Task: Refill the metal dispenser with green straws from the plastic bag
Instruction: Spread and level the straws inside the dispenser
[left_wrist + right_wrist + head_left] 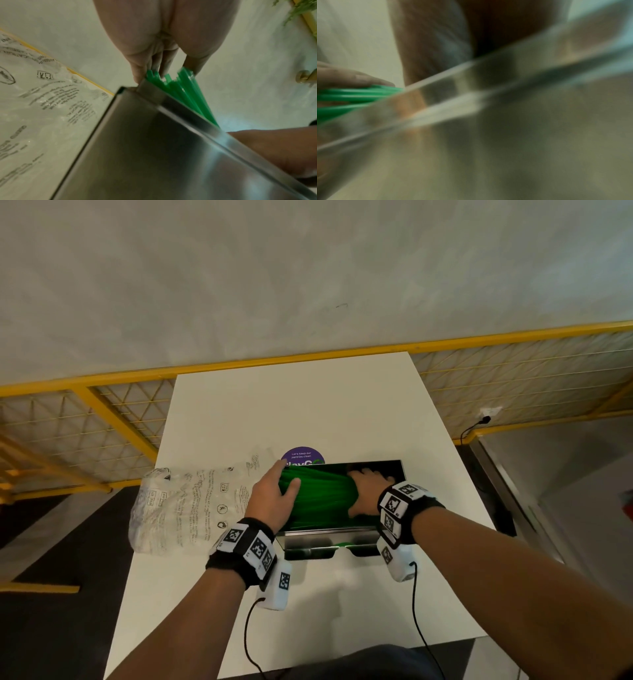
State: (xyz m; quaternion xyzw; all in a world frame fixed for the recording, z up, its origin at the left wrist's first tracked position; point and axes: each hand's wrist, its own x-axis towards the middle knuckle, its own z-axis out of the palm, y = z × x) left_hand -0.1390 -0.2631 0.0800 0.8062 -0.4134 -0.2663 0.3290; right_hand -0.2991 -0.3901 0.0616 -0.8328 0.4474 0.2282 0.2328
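Here, both hands bracket the green straws (320,501) lying crosswise in the open metal dispenser (325,537): left hand (274,498) and right hand (368,494) each curl over one end, equally near; emptied plastic bag (191,505) lies left.

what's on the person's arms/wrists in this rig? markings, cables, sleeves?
Both forearms are bare, no sleeves or gloves. Each wrist carries a black band: left wristband, right wristband. White tiles printed with black square fiducial tags ring each band. A white, rounded camera pod hangs under each wrist, left pod, right pod, each tagged too. A thin black cable trails from each pod toward the body.
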